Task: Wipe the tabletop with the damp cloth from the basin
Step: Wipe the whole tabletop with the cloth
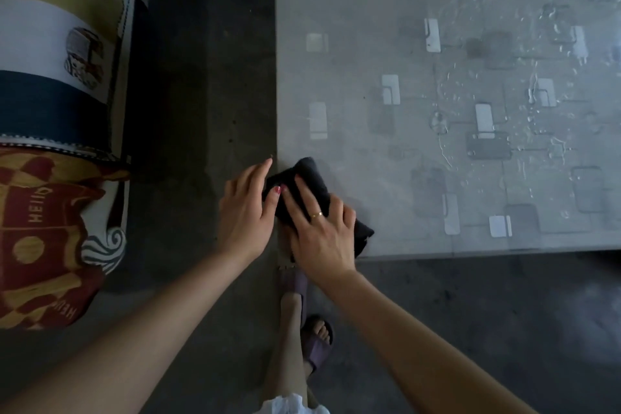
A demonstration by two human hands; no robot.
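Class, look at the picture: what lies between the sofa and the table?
In the head view, only a strip of dark floor lies between the sofa and the table; the left hand reaches over its near end.

Both arms reach forward, left hand [245, 212] flat-fingered beside right hand [319, 228], fingers spread, pressing down.

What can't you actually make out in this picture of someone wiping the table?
- The basin: out of frame in the head view.
- The cloth: its middle is covered by the right hand; dampness is unclear.
- The tabletop: cut off by the top and right edges.
- The table corner: hidden beneath the cloth and the left hand.
- One foot: partly hidden behind the right wrist.
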